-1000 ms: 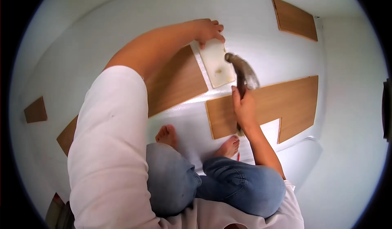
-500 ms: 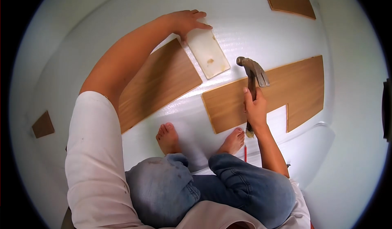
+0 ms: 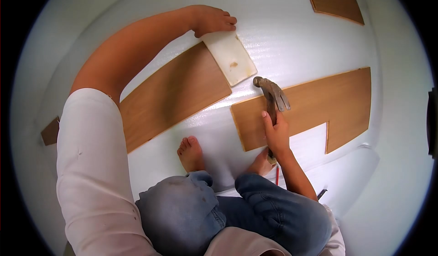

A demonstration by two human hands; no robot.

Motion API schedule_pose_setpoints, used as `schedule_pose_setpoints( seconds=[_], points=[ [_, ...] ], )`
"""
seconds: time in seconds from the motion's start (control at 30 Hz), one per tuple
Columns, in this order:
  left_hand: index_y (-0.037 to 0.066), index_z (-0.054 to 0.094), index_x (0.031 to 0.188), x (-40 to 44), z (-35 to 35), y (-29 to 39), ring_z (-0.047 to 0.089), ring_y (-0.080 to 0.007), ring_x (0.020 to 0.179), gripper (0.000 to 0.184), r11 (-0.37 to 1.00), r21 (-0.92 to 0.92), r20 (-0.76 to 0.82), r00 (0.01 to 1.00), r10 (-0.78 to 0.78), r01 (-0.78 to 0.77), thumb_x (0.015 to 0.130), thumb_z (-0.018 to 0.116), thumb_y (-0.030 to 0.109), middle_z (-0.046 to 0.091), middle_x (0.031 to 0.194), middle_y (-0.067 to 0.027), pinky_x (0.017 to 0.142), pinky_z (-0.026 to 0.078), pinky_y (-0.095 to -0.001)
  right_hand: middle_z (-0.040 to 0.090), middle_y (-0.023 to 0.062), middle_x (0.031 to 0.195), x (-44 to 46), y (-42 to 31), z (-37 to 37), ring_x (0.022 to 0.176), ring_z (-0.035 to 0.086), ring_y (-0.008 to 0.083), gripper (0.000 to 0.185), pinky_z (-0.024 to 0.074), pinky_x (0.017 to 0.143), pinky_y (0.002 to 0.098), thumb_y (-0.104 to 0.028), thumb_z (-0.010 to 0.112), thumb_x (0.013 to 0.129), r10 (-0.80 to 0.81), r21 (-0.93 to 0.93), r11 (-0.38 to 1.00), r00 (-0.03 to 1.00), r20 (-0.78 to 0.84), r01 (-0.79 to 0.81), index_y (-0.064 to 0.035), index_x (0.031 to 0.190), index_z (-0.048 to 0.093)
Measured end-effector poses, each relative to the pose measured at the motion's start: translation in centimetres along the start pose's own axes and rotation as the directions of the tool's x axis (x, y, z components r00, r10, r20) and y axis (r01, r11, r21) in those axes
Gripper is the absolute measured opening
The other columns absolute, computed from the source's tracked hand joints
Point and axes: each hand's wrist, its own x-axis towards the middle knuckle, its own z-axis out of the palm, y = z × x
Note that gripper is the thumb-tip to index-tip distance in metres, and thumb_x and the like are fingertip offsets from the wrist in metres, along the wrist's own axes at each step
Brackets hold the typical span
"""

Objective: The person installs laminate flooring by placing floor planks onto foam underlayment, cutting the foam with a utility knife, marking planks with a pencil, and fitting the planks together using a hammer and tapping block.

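My left hand [image 3: 213, 20] grips the far end of a flat white block [image 3: 232, 60] with a brown stain. The block's long side lies against the end of a wood-look floor plank [image 3: 175, 91]; part of my grip is hidden behind my knuckles. My right hand [image 3: 277, 131] is wrapped round the handle of a claw hammer [image 3: 272, 94]. The hammer's head is up, just right of the block and apart from it. Beneath the hammer lies a second plank [image 3: 315, 103], with a notch cut from its near edge.
White foam underlay [image 3: 292, 46] covers the floor. Another plank piece [image 3: 335, 1] lies at the far right, and a small offcut [image 3: 50, 131] at the left. A red pencil [image 3: 277, 175] rests beside my right foot. My bare left foot [image 3: 190, 153] is between the planks.
The white block has come up against the plank's end, closing the gap, and my left fingers have curled over it. My right hand has brought the hammer left and slightly nearer me.
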Motion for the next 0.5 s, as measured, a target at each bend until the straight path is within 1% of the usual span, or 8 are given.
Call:
schedule_pose_setpoints(
  seconds=[0.03,0.13,0.3,0.33,0.37,0.43,0.47,0.5],
  points=[
    [0.009,0.047,0.142,0.3,1.1,0.1,0.05,-0.032,0.131,0.104,1.0,0.009,-0.044,0.999,0.016,-0.016,0.048,0.089,-0.006,0.045,0.146,-0.0087,0.11,0.049,-0.0384,0.054,0.003,0.062,-0.1,0.1,0.1,0.048,0.052,0.0111,0.036,0.042,0.045,0.029,-0.033,0.065,0.101,0.011,0.004,1.0,1.0,0.01,-0.011,0.0025,0.107,0.062],
    [0.01,0.048,0.142,0.0,0.7,-0.1,0.05,-0.0312,0.131,0.105,1.0,0.003,-0.069,0.997,0.018,-0.018,0.047,0.09,-0.006,0.046,0.145,-0.0069,0.109,0.05,-0.0382,0.054,0.0028,0.062,0.1,0.3,0.1,0.048,0.051,0.0111,0.035,0.0416,0.044,0.0288,-0.033,0.065,0.101,0.004,-0.008,1.0,0.999,0.032,-0.004,0.0017,0.103,0.062],
    [0.013,0.045,0.146,-0.1,0.9,-0.1,0.049,-0.0312,0.132,0.112,1.0,-0.016,-0.043,0.999,-0.009,0.008,0.045,0.091,-0.005,0.045,0.145,-0.0077,0.109,0.05,-0.0384,0.053,0.002,0.061,2.0,-1.6,1.0,0.048,0.051,0.0108,0.035,0.0412,0.044,0.0286,-0.033,0.065,0.101,-0.013,-0.02,1.0,0.997,0.073,0.015,0.0016,0.1,0.062],
    [0.014,0.044,0.147,-0.2,0.9,0.1,0.048,-0.0313,0.132,0.114,1.0,-0.028,-0.044,0.999,-0.015,0.014,0.044,0.091,-0.005,0.045,0.145,-0.0083,0.109,0.049,-0.0381,0.053,0.002,0.061,2.4,-1.9,1.2,0.048,0.051,0.0108,0.035,0.0413,0.044,0.029,-0.033,0.065,0.101,-0.05,-0.056,0.997,0.997,0.066,0.053,0.0015,0.1,0.062],
    [0.014,0.044,0.147,0.1,1.2,0.0,0.048,-0.0313,0.132,0.114,0.999,-0.033,-0.046,0.999,-0.009,0.007,0.044,0.091,-0.005,0.045,0.145,-0.0083,0.109,0.049,-0.0381,0.052,0.0019,0.061,2.5,-2.0,1.4,0.048,0.051,0.0107,0.035,0.0415,0.044,0.0295,-0.033,0.065,0.101,-0.082,-0.093,0.992,0.995,0.06,0.088,0.0014,0.1,0.062],
    [0.018,0.048,0.146,0.4,1.7,-0.3,0.046,-0.0327,0.134,0.107,1.0,0.029,-0.048,0.999,-0.003,0.004,0.049,0.091,-0.001,0.044,0.146,-0.0093,0.112,0.047,-0.0415,0.052,0.0024,0.061,2.7,-2.3,1.7,0.048,0.051,0.0114,0.036,0.0415,0.045,0.0303,-0.034,0.065,0.101,-0.053,-0.073,0.996,0.995,0.081,0.059,0.0015,0.1,0.062],
    [0.018,0.048,0.146,0.1,1.2,-0.3,0.046,-0.0327,0.134,0.107,1.0,0.026,-0.047,0.999,-0.007,0.008,0.049,0.091,-0.001,0.044,0.146,-0.0093,0.112,0.047,-0.0415,0.052,0.0029,0.061,3.0,-2.6,1.9,0.048,0.051,0.0121,0.036,0.0415,0.045,0.0312,-0.035,0.064,0.101,-0.038,-0.05,0.998,0.994,0.104,0.043,0.0016,0.101,0.062],
    [0.02,0.051,0.144,-0.1,0.4,-0.4,0.045,-0.0329,0.135,0.1,0.998,-0.037,-0.026,0.998,-0.052,0.051,0.054,0.091,0.004,0.044,0.147,-0.0094,0.112,0.045,-0.0434,0.052,0.0029,0.061,3.4,-3.2,1.9,0.048,0.051,0.0121,0.036,0.0415,0.045,0.0312,-0.035,0.064,0.101,-0.04,-0.051,0.998,0.993,0.109,0.045,0.0016,0.101,0.062]
  ],
)
